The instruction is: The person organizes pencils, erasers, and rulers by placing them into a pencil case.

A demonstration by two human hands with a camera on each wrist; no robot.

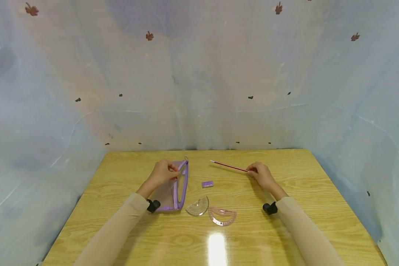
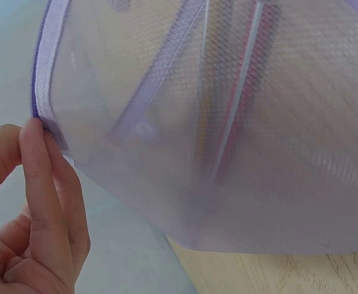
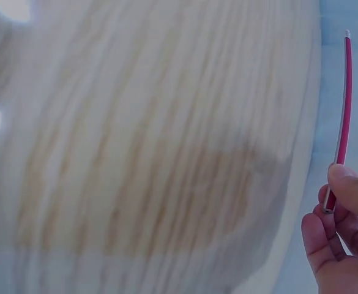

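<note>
My left hand (image 1: 162, 173) pinches the zipped rim of a see-through mesh pencil case (image 1: 163, 194) with purple trim. The case's mouth faces right and gapes open. Through the mesh in the left wrist view show a red-and-white striped stick (image 2: 237, 104) and a yellowish one (image 2: 207, 92). Between thumb and fingers, my right hand (image 1: 262, 176) holds a red-and-white striped pencil (image 1: 229, 166) by one end. Its white-tipped end points left, toward the case, in the head view. The pencil also stands out above the fingers (image 3: 316, 239) in the right wrist view.
A small purple eraser (image 1: 207, 184) lies on the wooden table (image 1: 272, 236) between the hands. Nearer to me are a clear protractor (image 1: 198, 207) and a pink protractor (image 1: 222, 217). Pale curtain-like sheets (image 1: 199, 74) hang behind the table and at both sides.
</note>
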